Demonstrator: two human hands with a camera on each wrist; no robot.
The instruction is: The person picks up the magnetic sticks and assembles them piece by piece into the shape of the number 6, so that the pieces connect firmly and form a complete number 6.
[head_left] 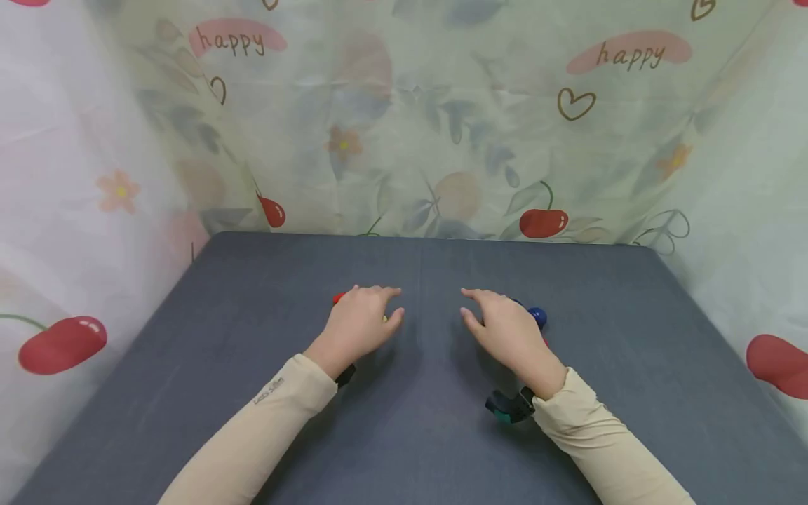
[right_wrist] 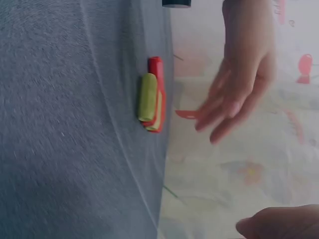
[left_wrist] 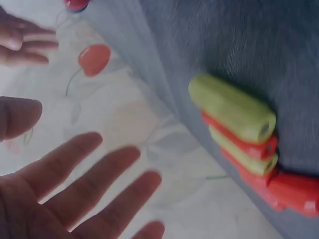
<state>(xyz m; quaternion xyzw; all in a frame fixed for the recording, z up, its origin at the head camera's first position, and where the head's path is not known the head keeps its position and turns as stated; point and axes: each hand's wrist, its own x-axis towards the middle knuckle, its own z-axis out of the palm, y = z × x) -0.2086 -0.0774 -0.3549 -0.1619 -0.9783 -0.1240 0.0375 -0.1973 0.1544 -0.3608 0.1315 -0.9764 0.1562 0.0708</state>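
My left hand [head_left: 360,319] hovers over the dark table with its fingers loosely extended, holding nothing. Beneath and behind it lie red and yellow-green plastic pieces, mostly hidden in the head view. The left wrist view shows them better: a yellow-green cylinder [left_wrist: 232,107] lies beside thinner layered pieces and a red tube-like part [left_wrist: 294,191]. My right hand [head_left: 505,326], also empty, is held above the table opposite, fingers extended toward the left hand. A shiny blue ball [head_left: 538,317] shows just past its knuckles, with a bit of red near the wrist; the rest is hidden.
The dark grey cloth-covered table [head_left: 416,435] reaches back to a patterned curtain [head_left: 416,126], which also closes off both sides. A black wrist device [head_left: 510,407] sits under the right wrist. Between the two hands runs a faint crease in the tablecloth.
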